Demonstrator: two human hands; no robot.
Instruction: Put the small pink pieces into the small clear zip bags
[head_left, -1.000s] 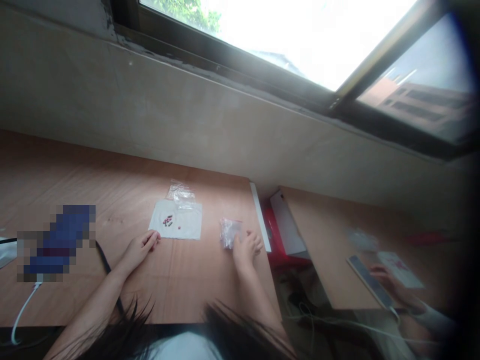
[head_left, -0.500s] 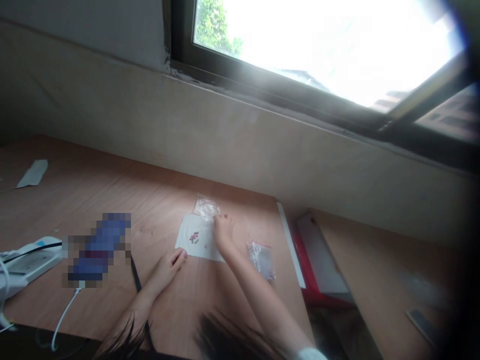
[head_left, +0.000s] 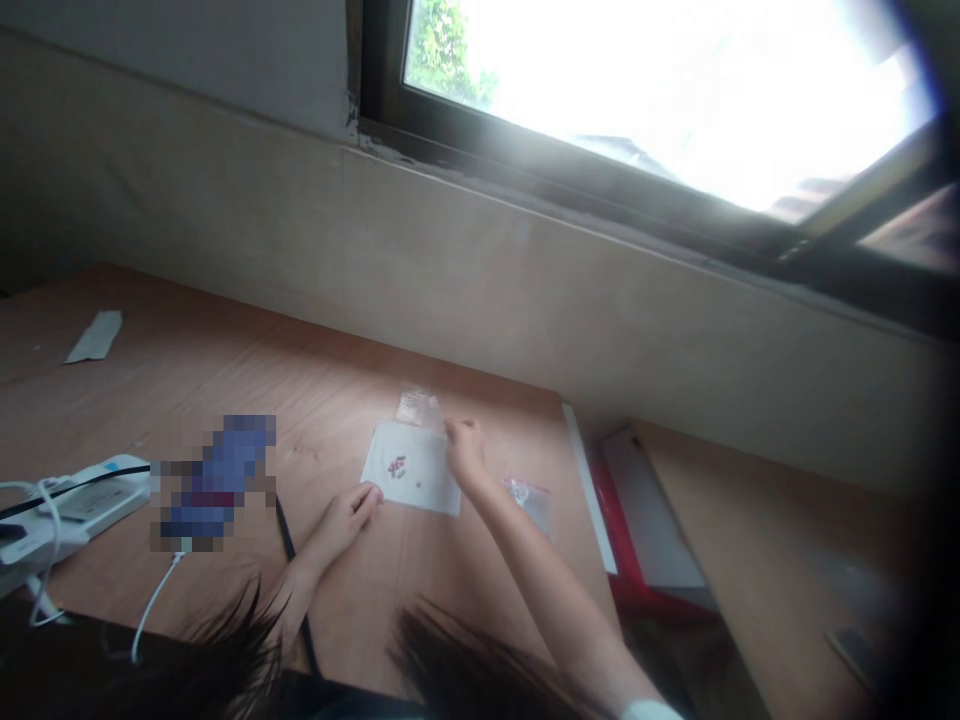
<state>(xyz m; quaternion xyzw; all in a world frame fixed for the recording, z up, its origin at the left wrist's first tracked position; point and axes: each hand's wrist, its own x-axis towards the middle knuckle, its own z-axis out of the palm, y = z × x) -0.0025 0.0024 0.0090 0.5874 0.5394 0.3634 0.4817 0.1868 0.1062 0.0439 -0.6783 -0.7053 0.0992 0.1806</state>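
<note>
A white sheet (head_left: pixel 427 460) lies on the wooden table. On it sits a small cluster of dark red and greenish pieces (head_left: pixel 397 467), with one tiny piece (head_left: pixel 418 485) apart to the right. My left hand (head_left: pixel 352 510) rests at the sheet's near left corner, fingers curled together; whatever may be in them is hidden. Over the sheet's far right corner, my right hand (head_left: pixel 465 447) has its fingers pinched, and anything between them is too small to make out. Just left of it, a clear plastic bag (head_left: pixel 417 406) lies by the sheet's far edge.
Another clear bag with a red edge (head_left: pixel 531 503) lies beyond my right forearm. To the left are a pixelated blue phone-like object (head_left: pixel 225 480) on a white cable, a white power strip (head_left: pixel 97 500) and a paper scrap (head_left: pixel 96 336). A wall and window stand behind the table (head_left: pixel 300 400).
The camera view has shifted slightly. My right hand has drawn a little away from the plastic bag, which now lies flatter. My left hand stays at the sheet's corner.
</note>
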